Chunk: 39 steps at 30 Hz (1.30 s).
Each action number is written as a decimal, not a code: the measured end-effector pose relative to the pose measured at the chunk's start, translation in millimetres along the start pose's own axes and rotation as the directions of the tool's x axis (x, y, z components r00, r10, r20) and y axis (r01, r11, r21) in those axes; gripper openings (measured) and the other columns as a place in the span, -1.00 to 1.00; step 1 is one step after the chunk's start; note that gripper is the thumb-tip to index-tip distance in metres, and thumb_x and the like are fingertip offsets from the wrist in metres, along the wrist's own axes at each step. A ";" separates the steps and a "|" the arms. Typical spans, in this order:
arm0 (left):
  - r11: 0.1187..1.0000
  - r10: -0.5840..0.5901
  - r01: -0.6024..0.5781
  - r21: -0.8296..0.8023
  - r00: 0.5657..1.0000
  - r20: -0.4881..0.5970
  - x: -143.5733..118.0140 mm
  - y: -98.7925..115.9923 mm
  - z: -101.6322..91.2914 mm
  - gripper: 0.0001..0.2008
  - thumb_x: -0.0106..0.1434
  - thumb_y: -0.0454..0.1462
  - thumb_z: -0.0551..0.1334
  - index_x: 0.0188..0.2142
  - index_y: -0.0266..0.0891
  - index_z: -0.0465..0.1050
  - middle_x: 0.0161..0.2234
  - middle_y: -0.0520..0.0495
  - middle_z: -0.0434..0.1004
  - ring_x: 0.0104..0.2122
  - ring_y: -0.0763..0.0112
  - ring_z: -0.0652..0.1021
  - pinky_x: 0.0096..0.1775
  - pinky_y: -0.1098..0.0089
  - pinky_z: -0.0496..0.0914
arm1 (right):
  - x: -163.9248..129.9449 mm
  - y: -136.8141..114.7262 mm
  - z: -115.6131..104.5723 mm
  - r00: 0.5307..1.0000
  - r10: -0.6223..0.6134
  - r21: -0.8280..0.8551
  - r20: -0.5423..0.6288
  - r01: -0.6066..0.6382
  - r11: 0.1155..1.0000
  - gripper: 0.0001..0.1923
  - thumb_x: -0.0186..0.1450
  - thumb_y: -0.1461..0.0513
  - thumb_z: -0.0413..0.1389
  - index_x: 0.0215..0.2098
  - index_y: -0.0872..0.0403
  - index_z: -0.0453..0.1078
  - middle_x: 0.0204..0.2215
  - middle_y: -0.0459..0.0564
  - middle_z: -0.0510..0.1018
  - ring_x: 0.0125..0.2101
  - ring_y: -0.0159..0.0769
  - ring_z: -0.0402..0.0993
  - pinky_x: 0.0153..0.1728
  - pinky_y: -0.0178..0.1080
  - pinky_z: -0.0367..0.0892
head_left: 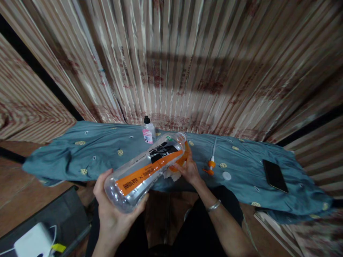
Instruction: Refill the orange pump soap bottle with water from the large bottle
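A large clear plastic bottle (146,167) with an orange and black label lies tilted in front of me, its open neck pointing away. My left hand (112,210) cups its base from below. My right hand (189,167) grips it near the neck, with something white and crumpled (168,174) under the fingers. An orange pump head with a white tube (211,162) and a small white cap (226,175) lie on the blue cloth (88,153) just right of my right hand.
A small clear bottle with a black cap and pink label (148,131) stands at the back of the cloth. A dark phone (274,175) lies at the right. A striped curtain hangs behind. A white charger with cable (33,242) sits low left.
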<state>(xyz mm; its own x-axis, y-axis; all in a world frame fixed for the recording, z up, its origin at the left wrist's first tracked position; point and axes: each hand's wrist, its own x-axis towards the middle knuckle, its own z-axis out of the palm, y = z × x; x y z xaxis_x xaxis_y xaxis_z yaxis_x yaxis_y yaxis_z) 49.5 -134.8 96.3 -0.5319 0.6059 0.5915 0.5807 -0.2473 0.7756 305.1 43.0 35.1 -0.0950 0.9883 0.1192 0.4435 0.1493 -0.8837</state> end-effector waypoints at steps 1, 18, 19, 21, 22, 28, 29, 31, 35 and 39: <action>1.000 0.014 -0.014 0.007 1.000 -0.003 0.4 -1.5 0.4 0.12 0.12 0.20 0.74 0.52 -0.04 0.40 0.32 -0.24 0.54 0.11 0.03 0.73 0.15 0.06 0.76 | -0.3 -0.2 0.1 1.000 -0.009 0.007 0.000 0.009 1.000 0.41 0.29 -0.12 0.54 0.84 0.18 -0.02 0.34 0.38 0.82 0.25 0.38 0.88 0.27 0.26 0.78; 0.998 0.054 -0.054 0.034 0.999 0.006 4.2 4.5 -0.3 0.09 0.13 0.21 0.73 0.51 -0.01 0.39 0.27 -0.17 0.52 0.06 0.11 0.71 0.07 0.16 0.76 | -1.5 0.4 -1.1 1.000 -0.028 -0.032 -0.003 0.028 0.999 0.27 0.34 -0.11 0.54 0.78 0.11 0.11 0.31 0.38 0.83 0.25 0.42 0.88 0.23 0.27 0.80; 0.997 0.071 -0.071 0.035 0.998 0.002 4.7 3.4 -0.6 0.10 0.12 0.21 0.74 0.51 0.00 0.39 0.27 -0.16 0.52 0.06 0.11 0.71 0.06 0.16 0.76 | -1.2 0.8 -0.5 0.999 -0.033 -0.025 0.000 0.033 0.999 0.24 0.34 -0.11 0.55 0.77 0.11 0.14 0.28 0.36 0.85 0.23 0.41 0.89 0.21 0.27 0.81; 0.996 0.084 -0.085 0.034 0.996 0.015 5.7 2.1 -1.8 0.08 0.14 0.20 0.73 0.51 0.00 0.39 0.27 -0.16 0.51 0.04 0.13 0.71 0.03 0.17 0.77 | -0.8 1.7 0.5 0.999 -0.048 -0.011 -0.005 0.047 0.999 0.18 0.34 -0.08 0.56 0.73 0.11 0.22 0.24 0.35 0.87 0.19 0.39 0.91 0.20 0.26 0.81; 0.996 0.082 -0.083 0.035 0.996 0.032 5.9 2.1 -2.4 0.07 0.16 0.19 0.73 0.51 0.00 0.38 0.27 -0.17 0.50 0.03 0.14 0.71 0.03 0.17 0.77 | -0.7 2.2 0.8 0.999 -0.052 -0.003 -0.009 0.052 0.999 0.14 0.34 -0.06 0.56 0.71 0.10 0.26 0.23 0.35 0.87 0.19 0.38 0.91 0.20 0.26 0.81; 0.999 -0.030 0.030 0.018 0.999 0.038 4.6 7.5 -3.8 0.09 0.10 0.15 0.75 0.47 -0.03 0.37 0.31 -0.20 0.49 0.08 0.09 0.71 0.13 0.07 0.78 | -0.5 4.6 -0.2 1.000 -0.027 0.015 0.002 0.027 1.000 0.01 0.35 -0.05 0.54 0.61 0.10 0.35 0.23 0.33 0.88 0.22 0.35 0.89 0.28 0.27 0.77; 0.999 -0.049 0.048 0.011 0.998 0.034 4.8 7.1 -4.2 0.09 0.08 0.14 0.76 0.47 -0.01 0.37 0.30 -0.19 0.50 0.09 0.09 0.71 0.15 0.05 0.78 | -0.5 5.0 -0.5 1.000 -0.022 0.012 0.006 0.022 1.000 0.01 0.35 -0.05 0.54 0.61 0.10 0.34 0.22 0.33 0.88 0.22 0.34 0.89 0.28 0.27 0.77; 0.999 -0.049 0.048 0.012 0.998 0.042 6.3 4.3 -5.6 0.10 0.06 0.11 0.77 0.46 0.02 0.36 0.28 -0.15 0.51 0.07 0.09 0.72 0.13 0.04 0.79 | -0.3 5.5 -0.6 1.000 -0.018 0.004 0.009 0.018 1.000 0.02 0.35 -0.05 0.54 0.61 0.10 0.33 0.20 0.31 0.89 0.20 0.33 0.90 0.25 0.25 0.78; 1.000 -0.002 0.001 0.014 0.998 0.070 9.5 -2.0 -6.6 0.10 -0.02 0.08 0.80 0.40 0.00 0.39 0.21 -0.13 0.51 -0.01 0.13 0.71 0.00 0.12 0.80 | 0.0 5.5 -0.4 1.000 -0.026 -0.022 -0.016 0.025 0.999 -0.02 0.35 -0.03 0.54 0.60 0.08 0.36 0.19 0.29 0.90 0.18 0.32 0.91 0.23 0.23 0.79; 1.000 -0.007 0.007 0.008 1.000 0.003 6.0 2.4 -1.7 0.12 -0.01 0.18 0.78 0.43 -0.02 0.40 0.24 -0.17 0.51 0.01 0.09 0.71 0.03 0.07 0.80 | 0.4 3.2 -2.0 1.000 -0.012 -0.039 -0.001 0.012 0.999 -0.02 0.33 -0.04 0.54 0.58 0.07 0.37 0.15 0.27 0.91 0.16 0.32 0.92 0.17 0.19 0.81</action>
<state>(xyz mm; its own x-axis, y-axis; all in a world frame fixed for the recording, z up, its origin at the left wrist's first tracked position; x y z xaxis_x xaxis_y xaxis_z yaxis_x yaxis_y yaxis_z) 46.6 -133.0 102.1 -0.5339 0.6100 0.5855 0.5818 -0.2374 0.7779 308.2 44.0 33.2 -0.0995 0.9865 0.1303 0.4769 0.1622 -0.8638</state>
